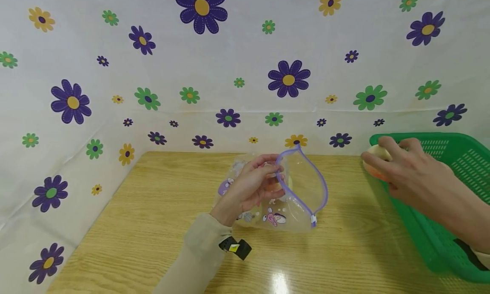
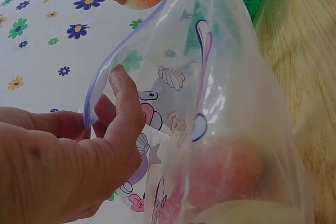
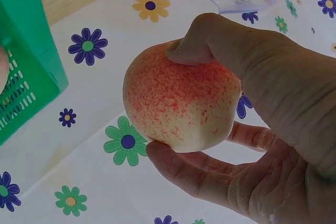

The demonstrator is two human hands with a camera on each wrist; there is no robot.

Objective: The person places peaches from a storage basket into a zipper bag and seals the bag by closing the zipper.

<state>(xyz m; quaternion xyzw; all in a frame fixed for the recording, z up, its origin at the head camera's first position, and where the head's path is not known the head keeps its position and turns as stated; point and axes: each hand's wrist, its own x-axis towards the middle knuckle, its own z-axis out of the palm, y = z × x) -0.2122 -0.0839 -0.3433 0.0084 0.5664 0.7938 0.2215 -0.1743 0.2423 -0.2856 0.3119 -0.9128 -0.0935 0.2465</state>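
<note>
A clear zip bag with a purple edge and printed cartoon shells lies on the table, its mouth spread wide. My left hand pinches the bag's purple rim between thumb and fingers. Through the plastic in the left wrist view show a reddish round fruit and a pale yellow thing below it. Over the near-left corner of the green basket, my right hand grips a peach, cream with red speckles. Its thumb lies on one side and its fingers on the other.
The green plastic basket with slotted walls stands at the right of the wooden table. Part of a pinkish round thing shows in it. A white flower-print cloth hangs behind and along the left side.
</note>
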